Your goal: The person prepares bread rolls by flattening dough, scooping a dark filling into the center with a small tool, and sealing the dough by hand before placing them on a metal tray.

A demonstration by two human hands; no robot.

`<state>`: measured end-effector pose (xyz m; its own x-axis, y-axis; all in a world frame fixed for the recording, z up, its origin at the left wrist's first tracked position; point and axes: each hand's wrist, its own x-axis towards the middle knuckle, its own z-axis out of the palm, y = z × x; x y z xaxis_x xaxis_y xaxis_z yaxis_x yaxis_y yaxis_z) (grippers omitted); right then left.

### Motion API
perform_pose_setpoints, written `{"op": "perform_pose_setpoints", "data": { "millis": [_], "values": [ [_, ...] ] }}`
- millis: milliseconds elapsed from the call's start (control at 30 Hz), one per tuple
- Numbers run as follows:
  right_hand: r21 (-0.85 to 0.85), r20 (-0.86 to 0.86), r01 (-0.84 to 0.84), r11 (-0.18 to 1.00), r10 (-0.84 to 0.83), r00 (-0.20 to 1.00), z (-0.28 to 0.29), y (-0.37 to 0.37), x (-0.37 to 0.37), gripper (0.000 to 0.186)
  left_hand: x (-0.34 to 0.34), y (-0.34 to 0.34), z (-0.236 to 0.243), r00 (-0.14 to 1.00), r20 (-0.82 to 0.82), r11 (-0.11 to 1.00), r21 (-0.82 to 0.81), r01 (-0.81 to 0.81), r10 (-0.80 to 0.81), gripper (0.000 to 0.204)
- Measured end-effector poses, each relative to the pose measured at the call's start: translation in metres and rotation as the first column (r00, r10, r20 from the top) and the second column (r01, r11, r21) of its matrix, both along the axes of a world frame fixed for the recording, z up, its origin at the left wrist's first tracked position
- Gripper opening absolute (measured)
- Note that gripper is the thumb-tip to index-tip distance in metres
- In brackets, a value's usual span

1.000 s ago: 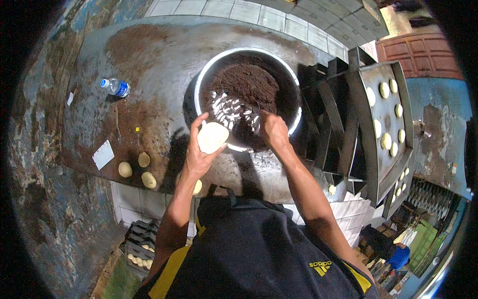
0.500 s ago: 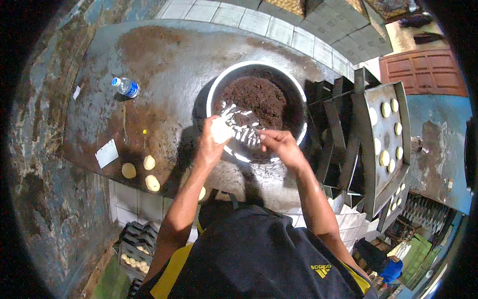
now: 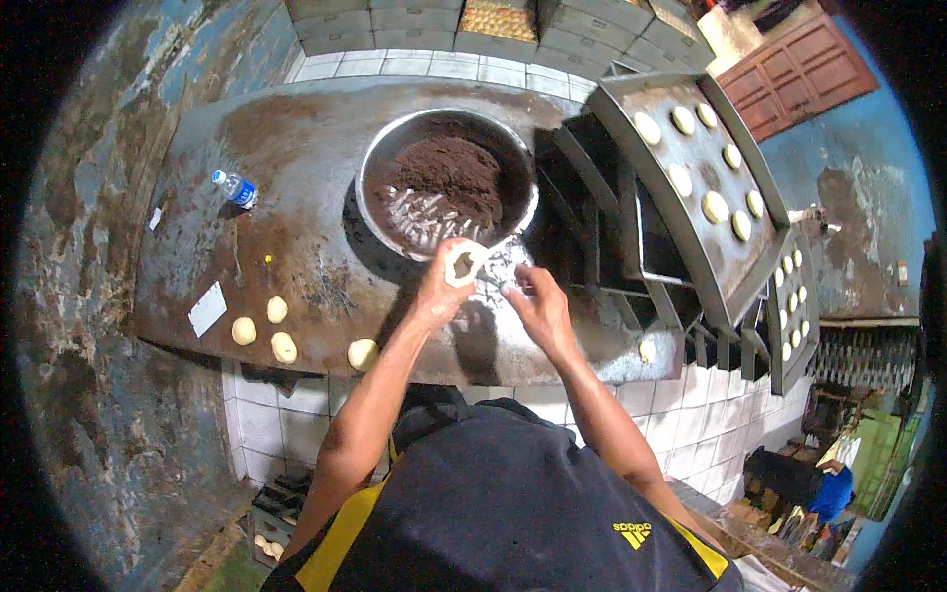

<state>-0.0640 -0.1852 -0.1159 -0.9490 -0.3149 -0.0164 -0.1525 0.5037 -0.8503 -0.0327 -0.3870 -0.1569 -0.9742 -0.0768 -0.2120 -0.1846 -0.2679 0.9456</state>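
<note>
Pale dough (image 3: 479, 260), flat moments ago, now cups darker hollow at metal bowl's (image 3: 515, 168) 6 o'clock, grasped by left hand (image 3: 437, 294). Right hand (image 3: 543, 311), now clear of bowl, at dough's 4 o'clock; grip's contents: cannot tell. Work seemingly shifts from bowl to dough.

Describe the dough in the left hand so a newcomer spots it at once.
On the metal table sits a big round bowl of dark brown crumbs. By its near edge, the left hand holds the pale dough piece. Unlike the rounded dough balls on the table, it shows a dark hollow.
</note>
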Motion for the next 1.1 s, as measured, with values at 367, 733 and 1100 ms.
{"op": "perform_pose_setpoints", "data": {
  "millis": [367, 733, 1100],
  "values": [
    [-0.237, -0.257, 0.132, 0.962, -0.194, 0.947, 0.045, 0.123, 0.111, 0.05, 0.086, 0.158, 0.067, 0.969, 0.174, 0.982, 0.106, 0.157, -0.174, 0.03],
    [-0.682, 0.58, 0.474, 0.557, 0.018, 0.814, 0.043, 0.238, 0.179, 0.033, 0.142, 0.275, 0.074, 0.894, -0.277, 0.903, -0.352, 0.247, -0.352, 0.04],
    [-0.344, -0.528, 0.18, 0.922, -0.348, 0.774, 0.072, 0.233, 0.182, 0.044, 0.114, 0.277, 0.12, 0.907, -0.072, 0.907, 0.039, 0.419, -0.415, 0.052]
  ]
}}
